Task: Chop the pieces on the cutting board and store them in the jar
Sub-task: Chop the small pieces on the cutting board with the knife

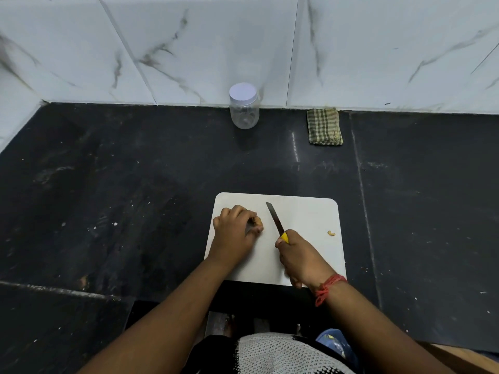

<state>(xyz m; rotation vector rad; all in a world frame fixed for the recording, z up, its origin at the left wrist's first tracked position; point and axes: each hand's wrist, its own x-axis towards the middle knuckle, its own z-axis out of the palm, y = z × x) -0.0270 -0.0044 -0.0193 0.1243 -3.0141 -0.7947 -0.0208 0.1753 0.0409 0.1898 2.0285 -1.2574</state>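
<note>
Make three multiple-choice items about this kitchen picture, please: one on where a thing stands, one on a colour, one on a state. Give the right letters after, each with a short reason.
1. Where does the jar stand?
A. on the cutting board
B. on the counter by the tiled wall
C. on the folded cloth

2. What colour is the knife handle?
A. yellow
B. blue
C. white

3. What is the state of the jar?
A. lid off, full
B. lying on its side
C. lid on, looks empty

Answers:
1 B: it stands far behind the cutting board, left of the folded cloth.
2 A: yellow shows above the right hand gripping it.
3 C: the white lid sits on top and the clear body shows nothing inside; the left hand holds a piece on the board.
</note>
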